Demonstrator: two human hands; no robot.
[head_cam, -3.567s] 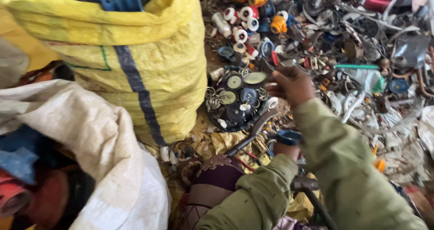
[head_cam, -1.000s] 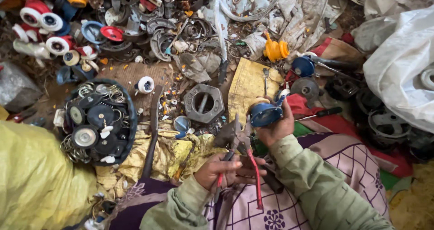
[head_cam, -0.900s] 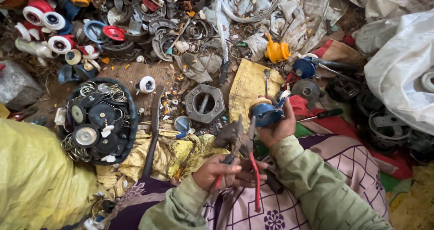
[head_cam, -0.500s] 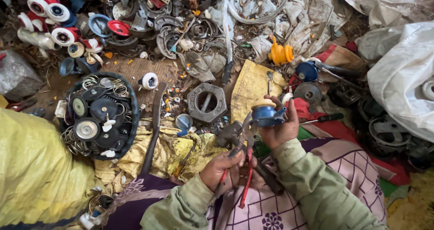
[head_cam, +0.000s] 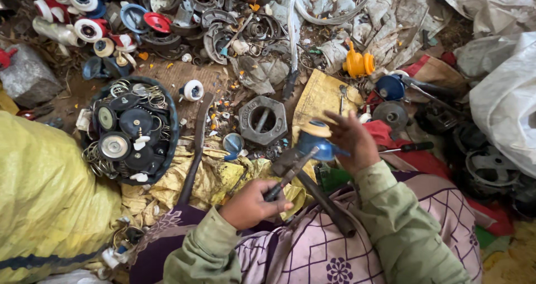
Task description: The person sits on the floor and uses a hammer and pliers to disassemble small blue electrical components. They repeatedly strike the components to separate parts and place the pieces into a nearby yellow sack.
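Note:
My right hand (head_cam: 350, 142) holds a small blue round part with a tan cap (head_cam: 314, 140) above my lap. My left hand (head_cam: 250, 204) is closed on the handle of a thin dark tool (head_cam: 291, 174) whose tip points up at the underside of the blue part. A thick dark metal bar (head_cam: 326, 201) lies slanted across my patterned purple lap, just below both hands. Both sleeves are olive green.
A round black basket of dark discs and wire rings (head_cam: 167, 102) sits at the left beside a yellow sack (head_cam: 44, 195). A large grey hex nut (head_cam: 262, 119), an orange part (head_cam: 357, 63), red-and-white spools (head_cam: 84, 30) and a white sack (head_cam: 502, 94) lie among scattered scrap.
The red-handled pliers seen in my left hand earlier are out of sight; it now grips a thin dark tool set against the blue part. My right hand has opened its fingers a little around the part.

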